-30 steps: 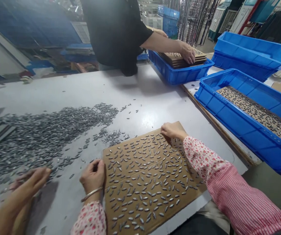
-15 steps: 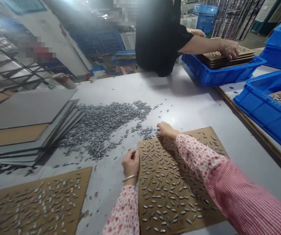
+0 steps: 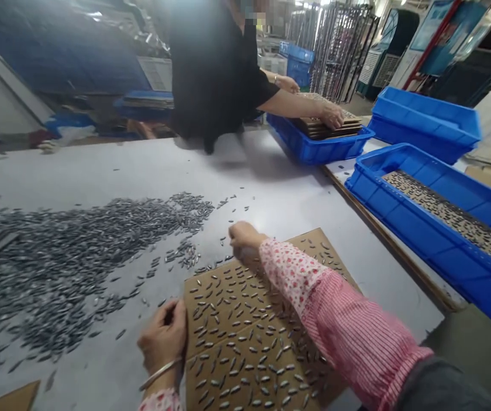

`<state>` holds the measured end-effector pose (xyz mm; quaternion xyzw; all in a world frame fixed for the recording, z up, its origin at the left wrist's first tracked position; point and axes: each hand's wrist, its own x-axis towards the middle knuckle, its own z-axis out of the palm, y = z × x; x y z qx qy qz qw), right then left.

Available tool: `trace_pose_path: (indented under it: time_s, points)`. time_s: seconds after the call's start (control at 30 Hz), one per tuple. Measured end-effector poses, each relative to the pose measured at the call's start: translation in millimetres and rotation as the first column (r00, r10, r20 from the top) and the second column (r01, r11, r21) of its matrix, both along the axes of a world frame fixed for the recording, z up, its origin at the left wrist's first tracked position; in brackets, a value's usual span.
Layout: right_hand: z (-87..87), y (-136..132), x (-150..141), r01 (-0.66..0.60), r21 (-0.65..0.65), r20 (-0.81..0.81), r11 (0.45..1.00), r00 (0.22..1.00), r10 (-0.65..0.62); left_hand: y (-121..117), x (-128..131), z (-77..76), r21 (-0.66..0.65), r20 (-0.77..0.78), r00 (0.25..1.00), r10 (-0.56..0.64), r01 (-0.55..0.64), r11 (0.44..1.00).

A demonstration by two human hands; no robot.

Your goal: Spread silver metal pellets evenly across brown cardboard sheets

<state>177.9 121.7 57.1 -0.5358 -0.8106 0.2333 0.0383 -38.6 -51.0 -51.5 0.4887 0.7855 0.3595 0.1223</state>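
Observation:
A brown cardboard sheet (image 3: 245, 354) lies on the grey table in front of me, dotted with several small oval metal pieces. My left hand (image 3: 164, 339), a bangle on its wrist, is closed on the sheet's left edge. My right hand (image 3: 242, 237) reaches across the sheet to its far left corner, fingers curled down beside loose pieces; what they hold is hidden. A wide heap of the same metal pieces (image 3: 69, 257) spreads over the table to the left.
A person in black (image 3: 215, 74) stands across the table with a hand on stacked sheets in a blue crate (image 3: 314, 145). More blue crates (image 3: 434, 228) stand at right, one holding a filled sheet. Another cardboard corner (image 3: 9, 398) shows at bottom left.
The view swung left and back. My right hand has moved from the sheet's far right part to its far left corner. My left hand stays on the left edge.

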Motion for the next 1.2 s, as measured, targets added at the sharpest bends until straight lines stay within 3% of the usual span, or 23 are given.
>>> trace_pose_path:
  time_s: [0.17,0.3,0.4,0.7,0.83,0.97,1.2]
  points:
    - [18.3,-6,100,0.155,-0.038,0.030,0.987,0.988,-0.154,0,10,18.9,-0.007,0.003,1.000,0.018,-0.018,1.000]
    - [14.5,-22,165,0.245,-0.075,0.031,0.967,0.969,-0.244,2,13,22.0,0.000,-0.002,1.000,0.018,-0.018,1.000]
    - [6.4,-34,194,0.280,-0.095,0.012,0.955,0.960,-0.280,4,12,20.7,0.018,-0.031,0.999,0.018,-0.018,1.000]
    - [-8.9,-47,210,0.093,-0.089,-0.135,0.992,0.985,-0.105,9,13,24.7,-0.028,-0.024,0.999,0.048,-0.048,0.998]
    - [-4.0,-46,215,0.161,-0.107,-0.170,0.981,0.969,-0.178,9,12,22.6,-0.023,-0.042,0.998,0.056,-0.057,0.998]
    - [-3.7,-43,227,0.271,-0.048,-0.089,0.962,0.958,-0.274,10,10,19.1,-0.028,-0.059,0.997,0.058,-0.059,0.998]
    - [-23.4,-43,247,0.324,0.079,0.001,0.943,0.946,-0.325,10,8,18.5,-0.010,-0.031,0.998,0.047,-0.047,0.999]
